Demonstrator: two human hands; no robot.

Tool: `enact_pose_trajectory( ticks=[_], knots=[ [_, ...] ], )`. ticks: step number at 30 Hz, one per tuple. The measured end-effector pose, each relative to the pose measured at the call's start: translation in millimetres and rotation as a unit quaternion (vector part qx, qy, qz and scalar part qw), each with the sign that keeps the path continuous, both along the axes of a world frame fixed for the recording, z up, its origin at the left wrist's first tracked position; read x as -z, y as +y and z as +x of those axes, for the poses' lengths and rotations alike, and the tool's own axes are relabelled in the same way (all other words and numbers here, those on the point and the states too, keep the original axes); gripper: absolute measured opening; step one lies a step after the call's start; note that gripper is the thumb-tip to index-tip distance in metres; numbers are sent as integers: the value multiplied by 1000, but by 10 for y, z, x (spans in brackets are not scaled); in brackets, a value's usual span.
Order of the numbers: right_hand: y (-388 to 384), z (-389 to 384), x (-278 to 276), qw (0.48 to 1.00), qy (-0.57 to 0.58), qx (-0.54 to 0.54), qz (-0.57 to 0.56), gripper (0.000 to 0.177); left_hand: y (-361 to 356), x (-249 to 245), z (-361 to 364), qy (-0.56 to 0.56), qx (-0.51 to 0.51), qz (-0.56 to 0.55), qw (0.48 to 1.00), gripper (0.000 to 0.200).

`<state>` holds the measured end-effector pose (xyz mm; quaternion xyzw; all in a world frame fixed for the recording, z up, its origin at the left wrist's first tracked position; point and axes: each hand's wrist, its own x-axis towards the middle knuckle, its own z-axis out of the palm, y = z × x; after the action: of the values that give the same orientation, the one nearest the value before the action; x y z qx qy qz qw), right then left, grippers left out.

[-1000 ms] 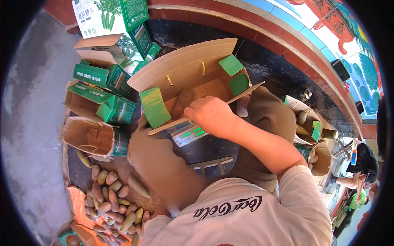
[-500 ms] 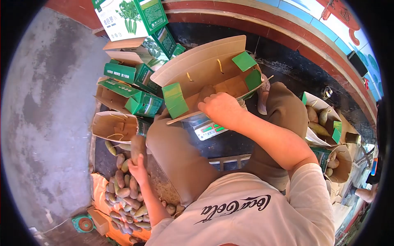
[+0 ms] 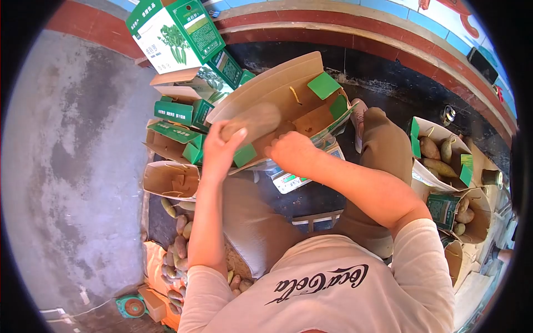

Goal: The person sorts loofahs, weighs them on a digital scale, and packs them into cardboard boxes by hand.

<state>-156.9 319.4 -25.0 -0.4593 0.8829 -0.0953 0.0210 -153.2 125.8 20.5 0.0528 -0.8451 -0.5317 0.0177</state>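
Observation:
My left hand (image 3: 220, 145) grips a large brownish radish (image 3: 256, 120), blurred by motion, above the left end of an open carton (image 3: 280, 86). My right hand (image 3: 294, 152) is at the carton's near side with its fingers curled. Just beyond those fingers, another brown radish (image 3: 285, 127) shows partly inside the carton. Whether the right fingers hold it or the rim is hidden. Under the carton, between my knees, sits a digital scale (image 3: 290, 182) with green displays.
Several green-and-white cartons (image 3: 180, 133) stand at the left. Loose radishes (image 3: 179, 250) lie on an orange sheet (image 3: 154, 258) at lower left. On the right, a carton (image 3: 427, 177) holds radishes, with another open carton (image 3: 477, 219) nearby. A can (image 3: 447, 115) stands behind.
My left hand has lifted the radish from beside the left knee up to the carton. My right hand stays by the carton's near side. The view has shifted slightly.

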Motion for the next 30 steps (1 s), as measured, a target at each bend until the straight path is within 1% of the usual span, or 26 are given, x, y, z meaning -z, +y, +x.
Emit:
enact_pose_trajectory(
  ticks=[2, 5, 8, 9, 10, 11, 12, 14, 16, 18, 20, 24, 25, 28, 30],
  knots=[
    [2, -6, -49, 1000, -12, 2, 9, 13, 156, 115, -122, -39, 23, 77, 996, 39],
    [-5, -24, -38, 1000, -7, 8, 1, 13, 292, 108, -67, -15, 53, 81, 995, 38],
    [-7, -32, -2, 1000, -4, 17, -9, 12, 191, 67, 98, 29, 20, 35, 999, 34],
    [-21, -37, 10, 1000, -6, 19, -11, 12, 93, 91, 156, 70, 5, 52, 996, 32],
    [-27, -45, 34, 1000, 0, 26, -15, 12, 5, 97, 226, 110, -10, 68, 992, 30],
    [-24, -61, 67, 999, 7, 30, -19, 12, -53, 71, 328, 130, -70, 59, 987, 28],
    [-27, -72, 97, 999, 14, 35, -22, 12, -196, 148, 396, 209, -96, 33, 973, 26],
    [-25, -89, 133, 999, 14, 34, -29, 11, -481, 219, 589, 198, -186, 50, 961, 22],
    [-11, -81, 138, 998, 24, 35, -35, 10, -685, 351, 771, 228, -236, 4, 945, 18],
    [-1, -58, 102, 998, 43, 34, -42, 9, -937, 539, 995, 195, -261, -20, 945, 16],
    [13, -71, 64, 998, 42, 21, -39, 11, -1253, 875, 1231, 180, -286, -39, 940, 17],
    [-14, -121, 59, 996, 62, -3, -59, 9, -1488, 1324, 1643, 55, -347, -99, 931, 13],
    [-16, -141, 140, 991, 83, -7, -108, 7, -1540, 1527, 1739, 44, -355, -36, 933, 13],
    [-44, -163, 115, 989, 86, -20, -119, 7, -1730, 2208, 2058, -56, -364, -73, 927, 16],
    [-68, -157, 107, 988, 90, -18, -124, 6, -1795, 2763, 2268, -97, -351, -111, 925, 20]
  ],
)
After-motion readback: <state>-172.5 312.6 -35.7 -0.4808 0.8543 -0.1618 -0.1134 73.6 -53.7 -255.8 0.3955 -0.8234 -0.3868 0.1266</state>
